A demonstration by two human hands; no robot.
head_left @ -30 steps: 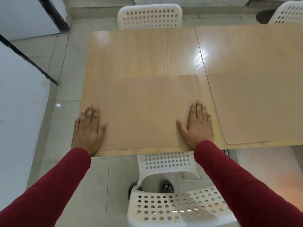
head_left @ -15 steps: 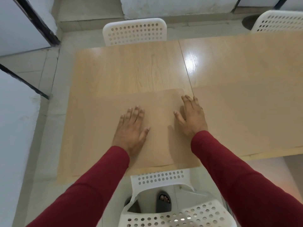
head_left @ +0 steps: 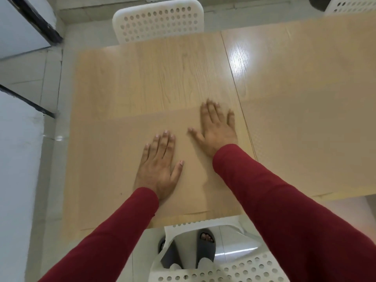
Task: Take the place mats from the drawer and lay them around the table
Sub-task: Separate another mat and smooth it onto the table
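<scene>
I am pressing my left hand (head_left: 158,167) and right hand (head_left: 215,127), both flat, fingers spread and grasping nothing, having slid inward from the corners of the place mat (head_left: 105,159), now smoothed along the table (head_left: 154,74)'s near edge, this setting probably done.

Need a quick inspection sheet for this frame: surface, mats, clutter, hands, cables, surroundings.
Surface: light wood table, seam right of centre, glare patch.
Job's things: near mat flat at the table's near edge; second mat flat to its right.
Clutter: nothing seen.
Grippers: left hand and right hand lie palm-down on the near mat, fingers spread, holding nothing.
Cables: nothing seen.
Surroundings: white perforated chair opposite, another on the near side; tiled floor.
</scene>
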